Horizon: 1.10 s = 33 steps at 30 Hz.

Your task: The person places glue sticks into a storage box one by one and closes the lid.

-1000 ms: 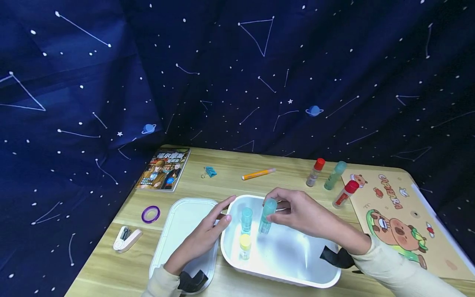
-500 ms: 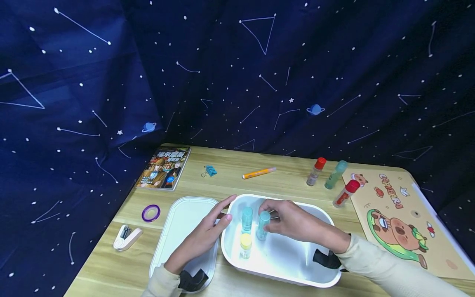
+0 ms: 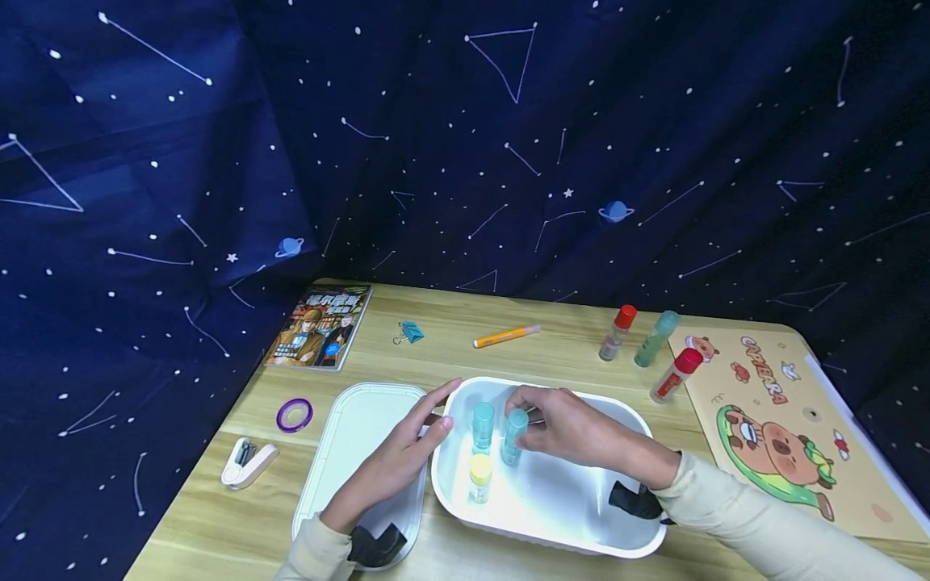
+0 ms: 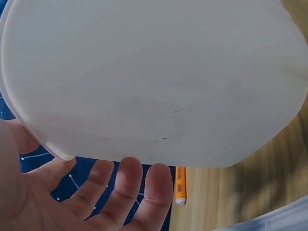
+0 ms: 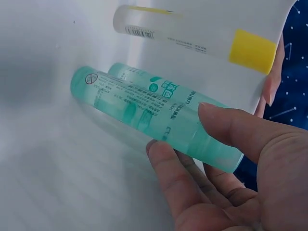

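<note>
At the left of the tabletop (image 3: 211, 532), a pale stapler (image 3: 249, 466) and a purple tape ring (image 3: 282, 415) lie beside a white lid (image 3: 363, 432), with an illustrated book (image 3: 320, 329) farther off. The left hand (image 3: 392, 464), fingers spread and thumb apart, is at the left end of a white bin (image 3: 567, 512), much where it was a second ago. In the bin's left part stand a yellow-capped bottle (image 3: 480, 478), nearer, and a teal bottle (image 3: 483, 428) just beyond it. Just right of these is the held teal bottle (image 3: 515, 442), pinched between the thumb and fingers of the right hand (image 3: 567, 428). A second ago it was higher and leaned more; now it is lower in the bin, closer to its twin. Its long axis is nearly vertical, cap up, about parallel to the other's; I cannot tell whether the two touch. Far beyond the bin lies an orange marker (image 3: 506, 336); to the right, two red-capped bottles (image 3: 676, 375) stand near a capybara-printed folder (image 3: 785, 420).
</note>
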Motion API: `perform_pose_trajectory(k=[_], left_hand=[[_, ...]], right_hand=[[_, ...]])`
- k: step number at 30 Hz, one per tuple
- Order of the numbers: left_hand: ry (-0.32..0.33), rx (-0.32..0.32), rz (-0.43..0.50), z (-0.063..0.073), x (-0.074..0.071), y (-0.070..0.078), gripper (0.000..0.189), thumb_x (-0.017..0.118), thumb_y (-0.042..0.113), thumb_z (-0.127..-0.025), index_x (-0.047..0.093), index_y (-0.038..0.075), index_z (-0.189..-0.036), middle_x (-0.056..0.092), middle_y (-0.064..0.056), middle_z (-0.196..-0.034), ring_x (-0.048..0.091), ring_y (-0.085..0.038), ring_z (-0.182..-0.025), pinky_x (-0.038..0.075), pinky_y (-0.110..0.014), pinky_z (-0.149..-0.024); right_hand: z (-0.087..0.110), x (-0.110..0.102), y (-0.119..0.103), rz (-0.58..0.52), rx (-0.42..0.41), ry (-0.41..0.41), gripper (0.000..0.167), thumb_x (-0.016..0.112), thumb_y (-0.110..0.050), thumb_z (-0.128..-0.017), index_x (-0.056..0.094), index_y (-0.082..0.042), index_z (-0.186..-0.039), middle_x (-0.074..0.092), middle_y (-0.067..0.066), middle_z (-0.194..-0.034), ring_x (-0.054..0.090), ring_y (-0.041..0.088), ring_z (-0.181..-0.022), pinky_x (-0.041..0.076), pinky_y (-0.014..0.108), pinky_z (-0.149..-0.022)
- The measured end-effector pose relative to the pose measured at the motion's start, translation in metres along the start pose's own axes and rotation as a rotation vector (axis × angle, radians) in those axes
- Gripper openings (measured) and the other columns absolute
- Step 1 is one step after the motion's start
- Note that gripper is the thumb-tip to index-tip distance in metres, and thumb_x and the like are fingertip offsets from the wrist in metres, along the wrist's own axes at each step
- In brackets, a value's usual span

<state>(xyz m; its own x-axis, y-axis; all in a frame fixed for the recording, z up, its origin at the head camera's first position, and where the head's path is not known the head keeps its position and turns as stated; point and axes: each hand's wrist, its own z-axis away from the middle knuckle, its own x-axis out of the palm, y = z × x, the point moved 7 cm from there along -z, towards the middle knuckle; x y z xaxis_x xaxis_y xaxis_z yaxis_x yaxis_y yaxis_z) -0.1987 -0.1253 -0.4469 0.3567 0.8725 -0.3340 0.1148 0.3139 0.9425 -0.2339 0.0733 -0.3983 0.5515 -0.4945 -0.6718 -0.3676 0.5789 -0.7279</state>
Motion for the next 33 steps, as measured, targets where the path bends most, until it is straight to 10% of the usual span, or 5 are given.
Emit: perform_pose_trajectory(k=[16,25,29,33], left_hand=[[0.005,0.004,-0.009,-0.001,0.0,-0.001,0.053,0.041,0.034,-0.113,0.028,0.031,-0.164,0.035,-0.007,-0.166,0.056,-0.033,-0.132,0.049,-0.045,-0.099],[0.014,0.001,0.002,-0.001,-0.001,-0.002,0.053,0.042,0.034,-0.113,0.029,0.032,-0.164,0.037,-0.006,-0.165,0.057,-0.029,-0.129,0.05,-0.043,-0.098],[0.018,0.0,0.006,0.0,-0.001,-0.003,0.053,0.042,0.032,-0.113,0.029,0.031,-0.164,0.036,-0.007,-0.166,0.057,-0.03,-0.129,0.05,-0.041,-0.097],[0.013,0.005,0.015,-0.001,0.0,-0.002,0.053,0.042,0.032,-0.113,0.028,0.031,-0.164,0.035,-0.007,-0.166,0.057,-0.031,-0.13,0.05,-0.042,-0.098]], right_hand=[[0.044,-0.046,-0.02,-0.008,0.032,0.121,0.044,0.081,-0.02,-0.091,0.065,-0.004,-0.129,0.072,0.011,-0.121,0.073,0.029,-0.113,0.059,0.033,-0.092],[0.124,-0.141,0.036,0.155,0.11,0.664,0.03,0.07,-0.021,-0.101,0.068,-0.009,-0.128,0.074,0.012,-0.117,0.063,-0.017,-0.095,0.05,0.006,-0.077],[0.159,-0.159,0.083,0.199,0.243,0.889,0.04,0.069,-0.027,-0.101,0.065,-0.006,-0.134,0.069,-0.023,-0.109,0.053,-0.029,-0.091,0.041,-0.002,-0.076],[0.176,-0.154,0.124,0.136,0.336,0.923,0.05,0.069,-0.032,-0.101,0.061,-0.002,-0.14,0.056,-0.041,-0.103,0.051,-0.031,-0.09,0.039,-0.003,-0.075]])
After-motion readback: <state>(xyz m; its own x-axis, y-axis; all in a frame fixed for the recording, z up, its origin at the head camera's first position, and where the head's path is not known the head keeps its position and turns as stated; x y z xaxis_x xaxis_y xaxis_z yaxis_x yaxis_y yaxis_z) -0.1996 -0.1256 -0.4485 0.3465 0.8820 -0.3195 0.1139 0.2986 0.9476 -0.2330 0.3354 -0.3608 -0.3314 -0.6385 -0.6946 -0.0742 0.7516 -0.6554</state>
